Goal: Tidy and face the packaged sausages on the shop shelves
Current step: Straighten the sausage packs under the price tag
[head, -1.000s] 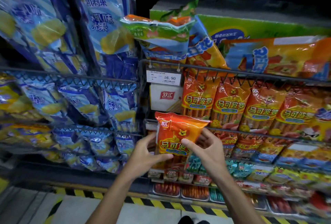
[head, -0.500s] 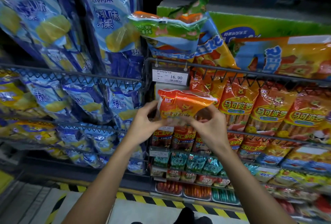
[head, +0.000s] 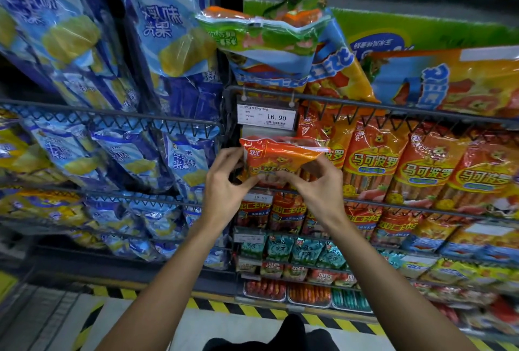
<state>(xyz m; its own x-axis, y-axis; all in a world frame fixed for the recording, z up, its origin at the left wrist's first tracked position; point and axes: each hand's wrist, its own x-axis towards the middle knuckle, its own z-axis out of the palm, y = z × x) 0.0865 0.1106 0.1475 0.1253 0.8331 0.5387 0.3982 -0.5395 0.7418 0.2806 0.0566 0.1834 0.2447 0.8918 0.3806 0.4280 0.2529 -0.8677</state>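
1. Both hands were up at the wire shelf front, close together. Left hand pinched the lower left edge of the orange sausage pack, thumb and fingers curled onto the film. Right hand pinched the lower right part, fingers curled over the front.
2. Pack sat between the hands, tilted, top edge leaning toward the camera, label half folded and not facing square. It was at the left end of the row, just under the price tag.
3. Risk, judged: grip was on thin film at the bottom only, so the pack could flop forward or slip out and drop to the lower shelves under the hands.
4. Just right of the right hand stood the row of matching orange sausage packs. Pushing the held pack in crooked could knock the nearest one askew or bury its label.
5. Shelf rail ran below and right of the hands. Cannot tell if the pack bottom was behind it yet; if it caught on the rail, the pack would stay slanted.
6. Above the hands, a green-and-blue pack hung out over the upper rail. Lifting the held pack too high could bump it loose.
7. Far left of the hands, blue snack bags hung well apart, likely unaffected.
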